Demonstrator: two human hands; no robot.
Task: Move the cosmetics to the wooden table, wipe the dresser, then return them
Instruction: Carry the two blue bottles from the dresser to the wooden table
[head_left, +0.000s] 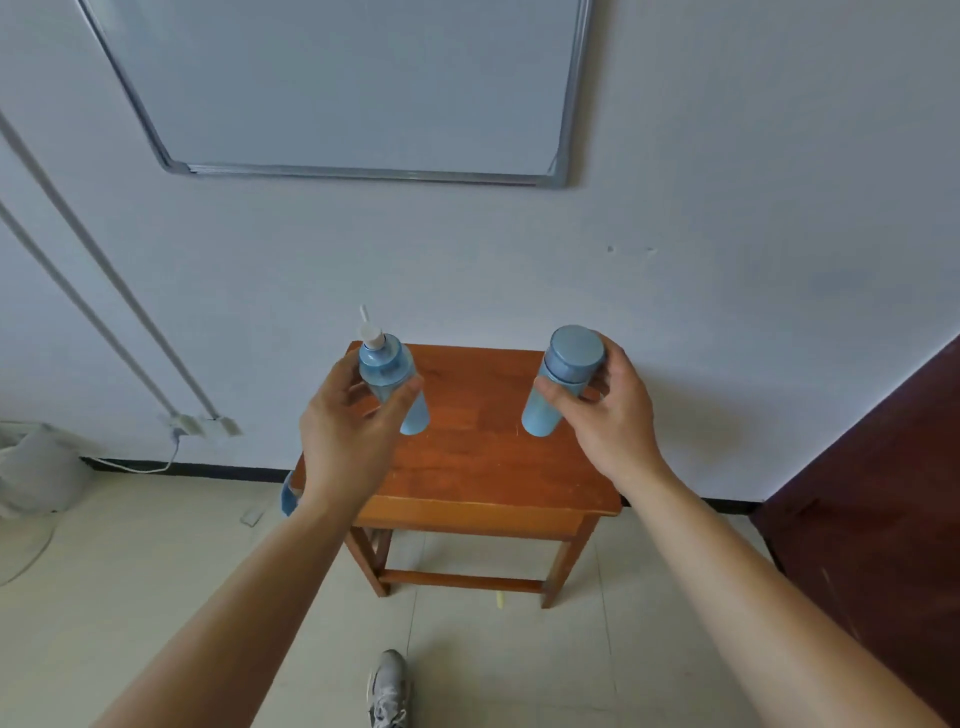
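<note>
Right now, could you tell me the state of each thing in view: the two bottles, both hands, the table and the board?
Pump bottle: gripped by the left hand over the table; contact with the tabletop unclear.
Capped bottle: cap on, gripped by the right hand over the table; contact unclear.
Wooden table: standing against the wall.
Whiteboard: blank, hanging on the wall.

Two pale-blue bottles, near upright, over the table (467, 467) — small, reddish wood. The pump bottle (387, 369), white nozzle on top, is over its far left corner, gripped by the left hand (348, 415) — the capped bottle (563, 379) over its far right, in the right hand (613, 415).
</note>
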